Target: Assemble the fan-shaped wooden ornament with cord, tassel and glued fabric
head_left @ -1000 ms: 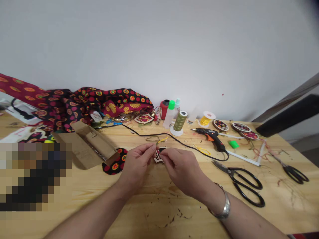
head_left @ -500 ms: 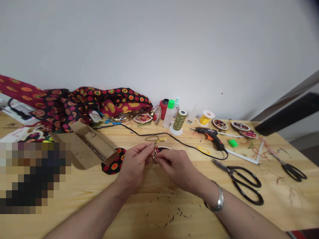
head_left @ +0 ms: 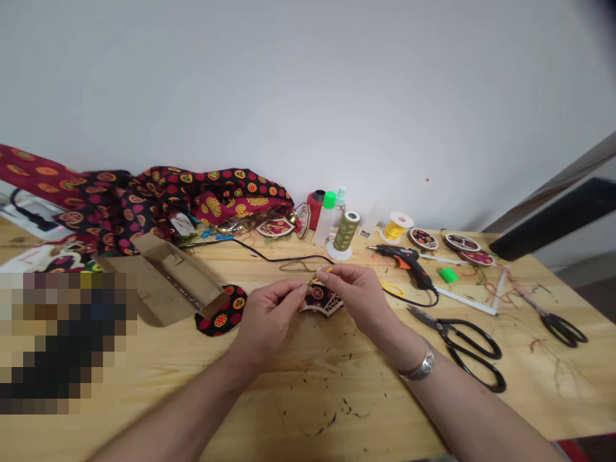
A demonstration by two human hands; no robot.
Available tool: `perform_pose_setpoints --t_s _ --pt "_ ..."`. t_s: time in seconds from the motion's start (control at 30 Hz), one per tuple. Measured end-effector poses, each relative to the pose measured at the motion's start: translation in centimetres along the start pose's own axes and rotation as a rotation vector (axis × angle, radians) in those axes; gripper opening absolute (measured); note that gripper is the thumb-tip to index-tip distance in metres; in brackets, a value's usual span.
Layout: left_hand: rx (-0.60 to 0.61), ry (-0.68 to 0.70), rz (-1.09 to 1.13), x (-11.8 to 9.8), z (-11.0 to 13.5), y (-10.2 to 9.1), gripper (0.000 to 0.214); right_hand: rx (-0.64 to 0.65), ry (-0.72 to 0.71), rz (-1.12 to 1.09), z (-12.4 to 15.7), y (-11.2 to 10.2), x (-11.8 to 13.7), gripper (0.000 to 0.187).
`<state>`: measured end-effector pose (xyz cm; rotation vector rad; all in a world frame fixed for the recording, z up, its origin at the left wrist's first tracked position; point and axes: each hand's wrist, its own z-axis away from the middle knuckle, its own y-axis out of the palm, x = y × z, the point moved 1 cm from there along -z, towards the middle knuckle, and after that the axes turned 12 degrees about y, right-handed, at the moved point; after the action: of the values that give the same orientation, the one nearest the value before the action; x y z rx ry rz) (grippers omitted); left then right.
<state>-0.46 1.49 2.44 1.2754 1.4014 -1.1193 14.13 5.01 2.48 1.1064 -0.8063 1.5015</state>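
Note:
My left hand pinches the left edge of a small patterned fabric ornament with a pale border, held just above the wooden table. Pinched between the fingers of my right hand, right above the ornament, is the end of a thin yellow cord. Both hands are closed in pinches near the middle of the table. A silver bracelet sits on my right wrist.
An open cardboard box and a round fabric piece lie left. Patterned cloth is heaped behind. Bottles, an olive thread spool, yellow cord spool, glue gun with black cable, and two black scissors lie right.
My right hand has lifted up and to the right, pulling the yellow cord end above the ornament. The ornament now shows its patterned face. My left hand keeps its pinch.

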Motion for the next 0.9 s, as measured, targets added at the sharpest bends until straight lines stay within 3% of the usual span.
perform_pose_setpoints --t_s 0.27,0.47,0.67,0.9 --pt "0.109 0.027 -0.047 0.22 0.28 0.09 0.021 0.040 -0.138 0.067 0.34 0.15 0.17 0.020" --pt "0.076 0.016 -0.042 0.13 0.25 0.14 0.019 0.208 0.064 -0.224 0.22 0.67 -0.24 0.029" --pt "-0.010 -0.015 0.002 0.03 0.17 0.05 0.016 0.427 0.160 -0.215 0.82 0.54 0.15 0.035" --pt "-0.006 0.013 0.017 -0.40 0.26 0.09 0.014 0.252 0.071 -0.001 1.08 0.87 0.32 0.024"
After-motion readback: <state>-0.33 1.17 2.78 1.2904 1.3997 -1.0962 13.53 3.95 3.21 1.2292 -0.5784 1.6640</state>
